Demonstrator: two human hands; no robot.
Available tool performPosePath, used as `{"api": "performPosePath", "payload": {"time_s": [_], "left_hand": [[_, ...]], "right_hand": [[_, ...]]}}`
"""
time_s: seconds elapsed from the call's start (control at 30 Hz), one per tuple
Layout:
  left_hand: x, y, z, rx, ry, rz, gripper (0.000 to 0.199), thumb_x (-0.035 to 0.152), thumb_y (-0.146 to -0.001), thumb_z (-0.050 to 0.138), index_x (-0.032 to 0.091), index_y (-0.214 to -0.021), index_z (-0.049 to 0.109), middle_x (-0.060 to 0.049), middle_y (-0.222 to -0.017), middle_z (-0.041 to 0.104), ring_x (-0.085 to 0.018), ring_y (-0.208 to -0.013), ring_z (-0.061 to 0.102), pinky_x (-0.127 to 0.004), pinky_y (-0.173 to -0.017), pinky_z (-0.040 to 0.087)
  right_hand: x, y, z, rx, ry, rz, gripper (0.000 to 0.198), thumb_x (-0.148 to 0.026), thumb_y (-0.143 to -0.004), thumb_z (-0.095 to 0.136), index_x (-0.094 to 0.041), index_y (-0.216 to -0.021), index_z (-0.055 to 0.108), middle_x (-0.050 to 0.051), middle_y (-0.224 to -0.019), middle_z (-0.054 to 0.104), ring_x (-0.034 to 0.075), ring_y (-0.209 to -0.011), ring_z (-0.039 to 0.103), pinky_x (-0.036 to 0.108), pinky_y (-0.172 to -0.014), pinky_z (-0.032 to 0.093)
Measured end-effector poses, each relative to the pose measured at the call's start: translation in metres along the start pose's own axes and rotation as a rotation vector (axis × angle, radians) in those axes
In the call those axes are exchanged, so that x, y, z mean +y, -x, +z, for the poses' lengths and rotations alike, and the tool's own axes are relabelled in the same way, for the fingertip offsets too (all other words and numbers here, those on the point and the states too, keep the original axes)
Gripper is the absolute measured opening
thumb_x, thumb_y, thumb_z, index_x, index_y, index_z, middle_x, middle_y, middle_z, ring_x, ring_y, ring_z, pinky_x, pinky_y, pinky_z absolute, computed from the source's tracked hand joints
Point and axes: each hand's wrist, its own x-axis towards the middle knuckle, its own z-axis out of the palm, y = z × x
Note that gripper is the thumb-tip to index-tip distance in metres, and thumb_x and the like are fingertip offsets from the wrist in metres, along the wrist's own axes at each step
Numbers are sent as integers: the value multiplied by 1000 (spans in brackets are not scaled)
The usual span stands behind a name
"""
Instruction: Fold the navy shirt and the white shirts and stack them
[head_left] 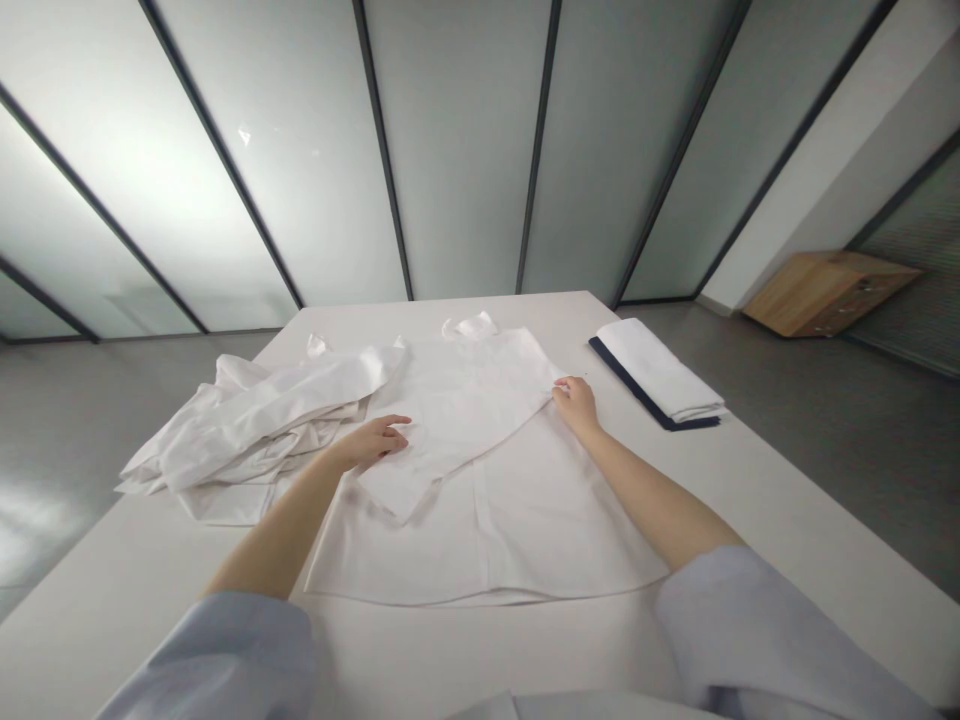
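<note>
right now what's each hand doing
left hand: open, flat on the folded sleeve
right hand: fingers pinching the shirt edge

Surface: white, long, running away toward the glass wall.
Middle: a white shirt spread flat.
Left edge: a heap of white garments, rumpled.
Far right corner: a folded white stack over something dark.

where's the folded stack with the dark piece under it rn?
Head view, far right of the table: the folded stack lies just beyond the right hand, apart from the spread white shirt.
</note>
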Motion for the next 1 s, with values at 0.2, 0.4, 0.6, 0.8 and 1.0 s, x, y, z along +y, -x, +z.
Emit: {"api": "performPosePath", "payload": {"time_s": [0.2,0.4,0.6,0.8,1.0], "left_hand": [[8,1,0,-194,-11,-58,97,38,-65,78,25,-149,31,-11,-125,61,-21,-107,61,-31,-89,47],[15,13,8,-286,108,167,102,38,-65,76,26,-152,26,-8,-157,30,-25,-137,38,-31,-106,36],[15,16,7,-154,-195,9,79,41,-63,77,27,-136,53,-4,-118,67,-24,-109,61,-30,-94,45],[18,-11,15,235,-733,131,60,47,-79,59,16,-131,57,-13,-112,67,-30,-111,59,-37,-102,40],[-2,-54,24,334,-861,221,61,46,-89,45,12,-140,46,-18,-152,37,-32,-142,31,-45,-115,23]], "right_hand": [[-2,-16,-3,-120,326,24,39,-31,-81,52,-18,-117,63,14,-123,60,30,-111,54,41,-93,40],[0,-13,-2,-141,425,-35,40,-32,-86,49,-15,-120,62,16,-126,58,32,-114,50,43,-94,38],[4,-14,-3,-152,415,-51,38,-32,-86,49,-15,-117,63,16,-124,58,33,-113,50,43,-94,37],[-3,-16,-1,-136,429,-15,36,-33,-84,50,-15,-112,65,17,-122,60,33,-112,51,45,-93,36],[0,-31,-5,-99,452,44,41,-31,-82,53,-16,-120,62,16,-118,64,31,-106,57,43,-90,39]]}}
